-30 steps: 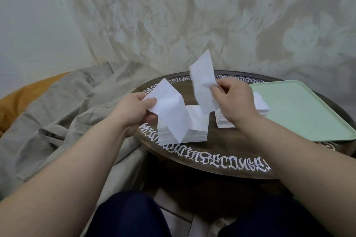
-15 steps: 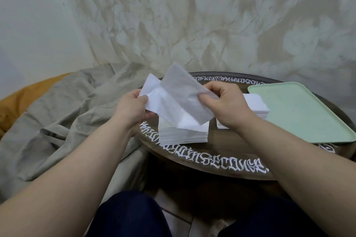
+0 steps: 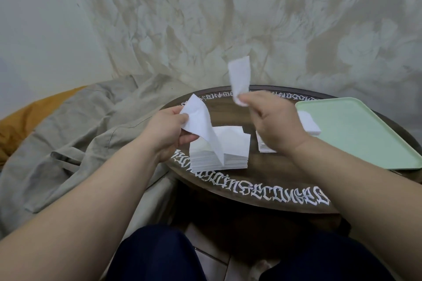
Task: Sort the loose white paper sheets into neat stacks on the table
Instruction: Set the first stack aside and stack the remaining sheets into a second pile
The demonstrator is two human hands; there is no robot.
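Note:
My left hand [image 3: 167,131] pinches a white paper sheet [image 3: 202,129] by its upper left corner; the sheet hangs down in front of a thick stack of white sheets [image 3: 230,153] on the round dark table [image 3: 251,185]. My right hand [image 3: 274,126] pinches a second, blurred white sheet [image 3: 239,78] by its lower end and holds it upright above the table. A second stack of white sheets [image 3: 308,124] lies behind my right hand, partly hidden by it.
A pale green tray [image 3: 360,132] lies on the table's right side. The table's rim carries white ornate lettering. A grey cloth [image 3: 80,134] over an orange cushion [image 3: 20,125] lies to the left. A stained wall stands close behind.
Half a second ago both hands held the sheets together over the left stack. Now my right hand has pulled one sheet up and to the right, apart from the one in my left hand.

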